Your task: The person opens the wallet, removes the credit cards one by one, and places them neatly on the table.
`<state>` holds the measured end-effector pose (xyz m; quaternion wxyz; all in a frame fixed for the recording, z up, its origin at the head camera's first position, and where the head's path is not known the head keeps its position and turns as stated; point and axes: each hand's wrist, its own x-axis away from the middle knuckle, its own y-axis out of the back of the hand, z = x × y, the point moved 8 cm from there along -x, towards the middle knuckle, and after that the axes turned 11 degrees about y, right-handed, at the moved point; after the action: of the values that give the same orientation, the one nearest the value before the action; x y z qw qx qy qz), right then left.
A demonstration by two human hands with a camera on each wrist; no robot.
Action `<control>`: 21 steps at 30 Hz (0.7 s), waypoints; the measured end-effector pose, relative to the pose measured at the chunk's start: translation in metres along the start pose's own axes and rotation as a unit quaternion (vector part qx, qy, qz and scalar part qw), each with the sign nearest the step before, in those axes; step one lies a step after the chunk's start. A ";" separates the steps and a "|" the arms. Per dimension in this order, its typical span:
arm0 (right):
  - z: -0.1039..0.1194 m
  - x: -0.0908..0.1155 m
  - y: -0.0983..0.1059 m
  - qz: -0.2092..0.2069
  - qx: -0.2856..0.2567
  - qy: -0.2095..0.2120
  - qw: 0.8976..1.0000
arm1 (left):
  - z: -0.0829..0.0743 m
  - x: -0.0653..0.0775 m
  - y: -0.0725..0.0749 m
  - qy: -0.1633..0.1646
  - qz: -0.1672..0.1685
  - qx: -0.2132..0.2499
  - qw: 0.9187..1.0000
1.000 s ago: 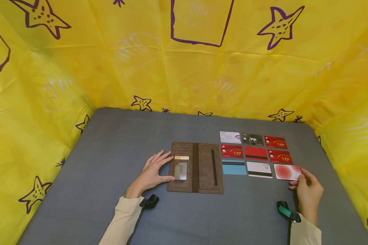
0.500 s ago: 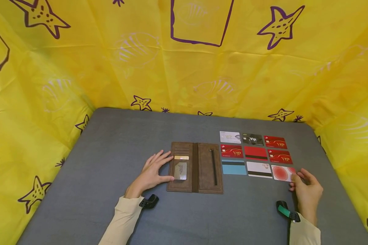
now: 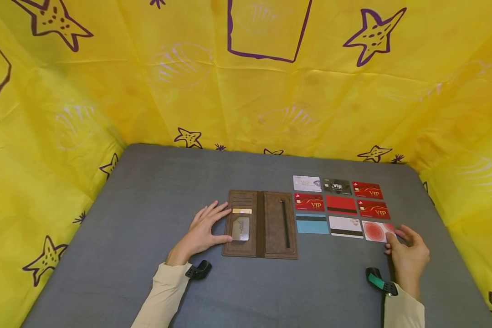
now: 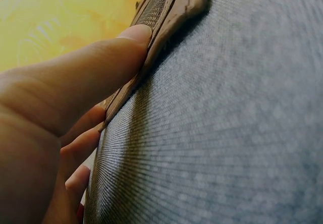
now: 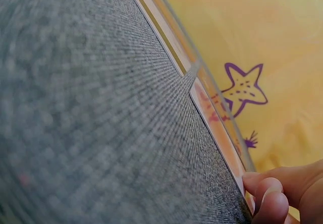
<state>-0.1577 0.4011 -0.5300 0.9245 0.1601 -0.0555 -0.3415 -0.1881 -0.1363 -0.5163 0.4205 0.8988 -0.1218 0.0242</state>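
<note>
A white card with red circles (image 3: 374, 231) lies flat at the right end of the front row of cards. My right hand (image 3: 410, 257) pinches its right end, thumb on top and the other fingers curled at the edge, as the right wrist view shows. A brown long wallet (image 3: 274, 228) lies unfolded on the table, with a gold card (image 3: 242, 211) in a slot and a clear window below it. My left hand (image 3: 201, 232) rests at the wallet's left edge, fingers spread and fairly straight, the thumb touching its border.
Other cards lie in three rows right of the wallet, among them a blue card (image 3: 312, 224), a white striped card (image 3: 346, 228) and a black card (image 3: 338, 187). The grey table (image 3: 180, 177) meets yellow patterned cloth (image 3: 233, 105) at the back and sides.
The circle-patterned card has slid left, closer to the white striped card, with my right hand still at its end. My left hand and the wallet stay in place.
</note>
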 end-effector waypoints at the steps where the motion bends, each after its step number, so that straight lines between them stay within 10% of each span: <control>1: 0.000 0.001 0.000 -0.001 -0.002 0.000 1.000 | 0.000 0.000 0.000 0.001 0.000 0.001 1.000; 21: -0.001 0.002 0.001 -0.014 -0.019 -0.011 1.000 | 0.000 0.001 0.001 -0.008 -0.011 0.000 1.000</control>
<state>-0.1553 0.4004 -0.5303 0.9218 0.1393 -0.0567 -0.3572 -0.1869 -0.1369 -0.5152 0.4195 0.9003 -0.1156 0.0126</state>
